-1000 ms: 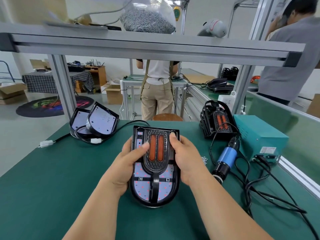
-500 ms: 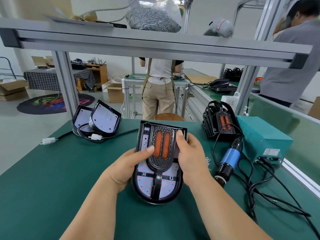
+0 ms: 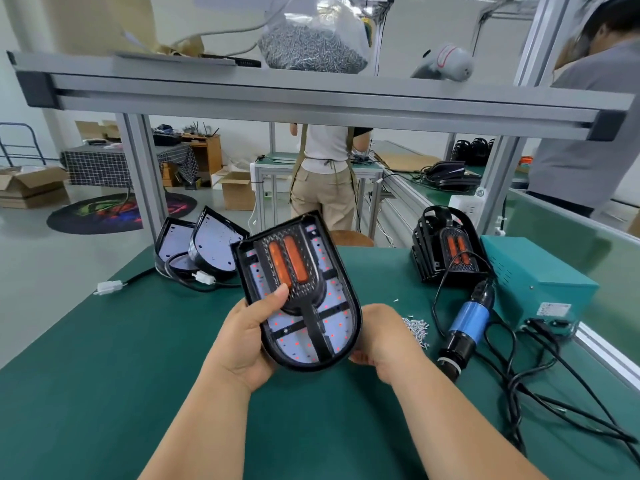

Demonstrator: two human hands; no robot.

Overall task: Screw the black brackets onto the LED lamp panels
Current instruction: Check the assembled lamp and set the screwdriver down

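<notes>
I've got the LED lamp panel (image 3: 333,329) up off the green table (image 3: 104,393), mid-frame. It's tilted w/ its flat end leaning far-left and its rounded end near me. The white board w/ red dots faces the cam. The black bracket (image 3: 306,308) lies on that face. Its stem runs down the middle to the rounded end, and two orange strips (image 3: 289,266) sit in its wide upper part.

Left hand (image 3: 247,341) grasps the panel's left rim from below. The thumb lies across the front, tip pressing the bracket just under the left orange strip. Right hand (image 3: 382,336) is at the panel's near-right rim. Its fingers curl in under the rim, mostly hidden behind the panel, w/ a fingertip showing at the near edge. So both hands are wrapped on the panel.

On the table right of the hands is a small heap of loose screws (image 3: 415,329). Next to it the blue electric screwdriver (image 3: 467,323) lies w/ its tip toward me, black cables looping around it. The teal pwr box (image 3: 533,282) sits far right. Just left of the box is a stack of black lamps (image 3: 450,251); the front one shows orange strips too.

Far left, two more panels (image 3: 211,251) stand propped and overlapping. Their black leads run to a white connector (image 3: 109,287) on the table.

The overhead shelf (image 3: 311,98) carries a clear bag of screws (image 3: 311,46). In the bkgd a person (image 3: 325,174) stands back to cam at another bench.
</notes>
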